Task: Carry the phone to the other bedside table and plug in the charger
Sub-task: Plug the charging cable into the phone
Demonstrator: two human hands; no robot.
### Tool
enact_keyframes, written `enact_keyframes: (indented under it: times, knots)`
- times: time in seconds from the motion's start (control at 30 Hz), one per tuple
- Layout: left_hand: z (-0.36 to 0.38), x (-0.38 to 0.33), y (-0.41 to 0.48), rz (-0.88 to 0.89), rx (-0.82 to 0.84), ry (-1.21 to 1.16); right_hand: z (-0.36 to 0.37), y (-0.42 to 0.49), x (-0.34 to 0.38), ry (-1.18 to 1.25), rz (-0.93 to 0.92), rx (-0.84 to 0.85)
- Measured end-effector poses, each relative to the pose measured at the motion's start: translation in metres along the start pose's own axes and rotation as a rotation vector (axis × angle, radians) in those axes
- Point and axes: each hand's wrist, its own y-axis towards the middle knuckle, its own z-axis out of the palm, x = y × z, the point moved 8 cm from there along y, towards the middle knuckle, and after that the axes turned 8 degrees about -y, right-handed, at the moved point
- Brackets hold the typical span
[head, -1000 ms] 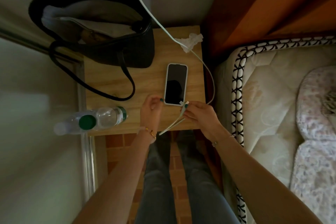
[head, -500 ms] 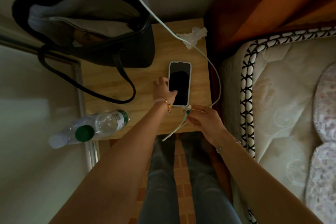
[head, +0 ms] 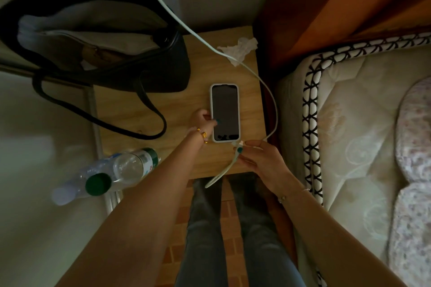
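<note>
A phone (head: 225,109) in a pale case lies screen up on the wooden bedside table (head: 168,109). My left hand (head: 203,121) grips its left edge, thumb on the dark screen. My right hand (head: 258,155) pinches the plug end of the white charger cable (head: 270,98) right at the phone's bottom edge. The cable runs from the wall at the top, across the table and loops round the right side. A short pale strap hangs below my right fingers.
A black handbag (head: 116,53) fills the table's back left, its strap draped forward. A crumpled tissue (head: 240,49) lies at the back right. A plastic bottle (head: 112,172) with a green cap lies at the front left corner. A mattress (head: 349,123) borders the right.
My left hand moved from the phone's bottom left corner up its left edge and took hold of it. My right hand stayed at the phone's bottom with the cable end.
</note>
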Motion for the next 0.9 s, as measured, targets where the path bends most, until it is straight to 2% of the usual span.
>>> enact_keyframes:
  times: [0.2, 0.4, 0.6, 0.7, 0.9]
  knots:
    - [0.0, -0.008, -0.009, 0.079, 0.027, -0.076, -0.005, -0.005, 0.004, -0.002, -0.002, -0.017]
    - [-0.004, -0.019, -0.019, 0.03, 0.022, -0.189, -0.001, -0.015, 0.018, 0.018, -0.051, 0.028]
    - [-0.017, -0.026, -0.035, -0.125, 0.046, -0.652, 0.011, -0.027, 0.026, 0.04, -0.058, 0.081]
    - [-0.027, -0.033, -0.043, -0.161, 0.064, -0.809, 0.014, -0.034, 0.029, 0.025, -0.044, 0.059]
    - [-0.032, -0.038, -0.053, -0.207, 0.101, -0.811, 0.026, -0.043, 0.047, 0.016, -0.08, 0.017]
